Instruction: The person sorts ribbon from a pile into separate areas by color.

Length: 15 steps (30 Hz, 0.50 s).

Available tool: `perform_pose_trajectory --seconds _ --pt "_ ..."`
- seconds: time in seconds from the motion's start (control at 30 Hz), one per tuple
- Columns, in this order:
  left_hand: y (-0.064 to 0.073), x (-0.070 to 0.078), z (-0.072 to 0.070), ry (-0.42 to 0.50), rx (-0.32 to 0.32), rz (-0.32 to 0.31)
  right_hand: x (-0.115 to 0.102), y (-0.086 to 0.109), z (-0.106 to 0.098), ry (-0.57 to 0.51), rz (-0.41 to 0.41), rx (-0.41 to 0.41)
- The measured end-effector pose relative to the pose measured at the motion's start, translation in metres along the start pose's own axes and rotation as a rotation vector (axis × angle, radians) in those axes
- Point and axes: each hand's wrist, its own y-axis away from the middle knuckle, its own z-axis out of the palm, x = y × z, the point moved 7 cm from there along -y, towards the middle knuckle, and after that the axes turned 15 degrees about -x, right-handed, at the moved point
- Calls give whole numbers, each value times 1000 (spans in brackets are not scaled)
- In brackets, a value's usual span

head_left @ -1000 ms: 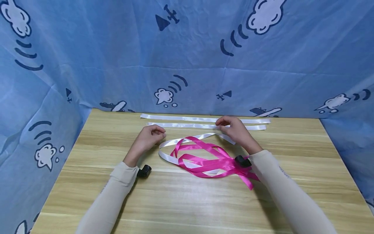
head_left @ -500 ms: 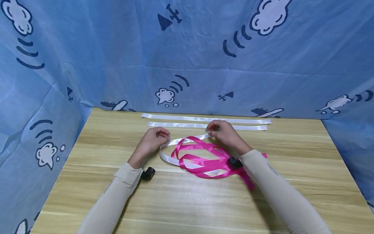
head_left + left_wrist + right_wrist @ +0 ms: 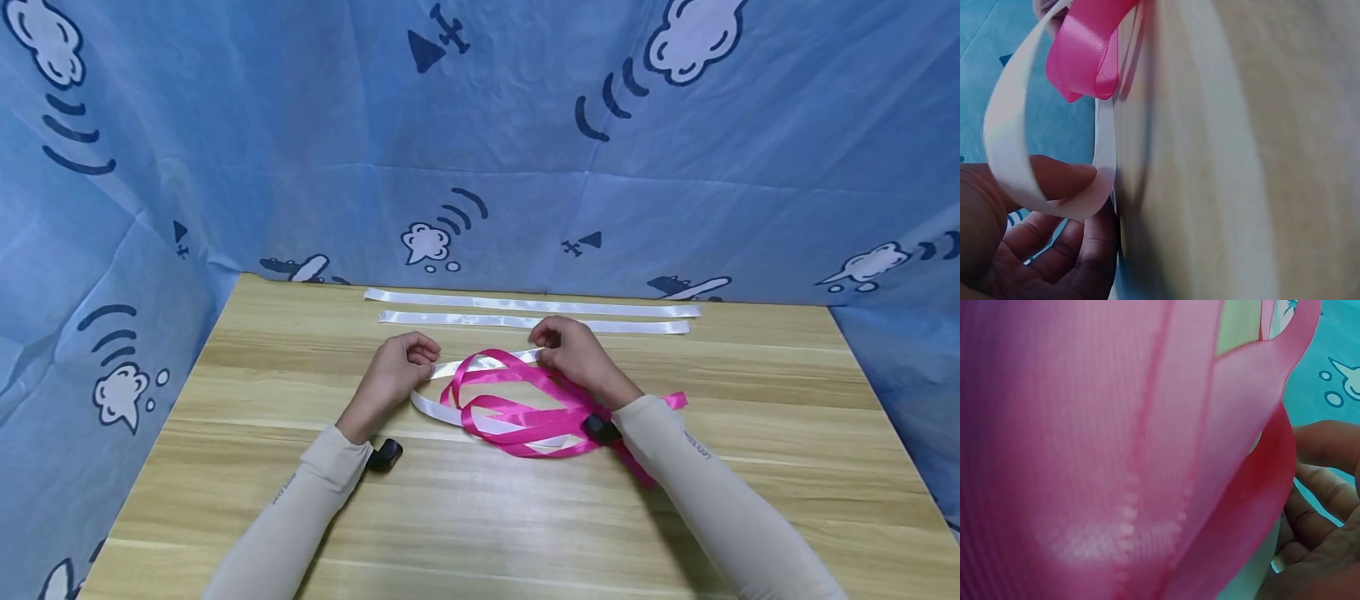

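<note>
Between my two hands a white satin ribbon runs as a short span above the table. My left hand pinches it at the left; in the left wrist view the white ribbon loops around the thumb. My right hand pinches the same ribbon further right, though its fingertips are partly hidden. Just below the hands lies a loose tangle of pink satin ribbons, with more white ribbon woven among them. Pink ribbon fills most of the right wrist view, close to the lens.
Two white ribbon strips lie straight and side by side along the back: a rear strip and a nearer strip. The wood-grain table ends at a blue printed cloth hung behind and at the sides.
My right hand has moved left along the white ribbon and now pinches it. My left hand has shifted slightly right and toward me and now pinches the ribbon's left bend.
</note>
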Motion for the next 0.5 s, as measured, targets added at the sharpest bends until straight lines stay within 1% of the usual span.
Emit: perform_pose_trajectory --seconds 0.2,0.4,0.5 --pt "0 -1 1 6 8 10 -1 2 2 26 6 -22" --pt "1 -3 0 2 -2 -2 0 0 3 101 20 -36" --pt "3 -3 -1 -3 -7 -8 2 1 3 82 25 -39"
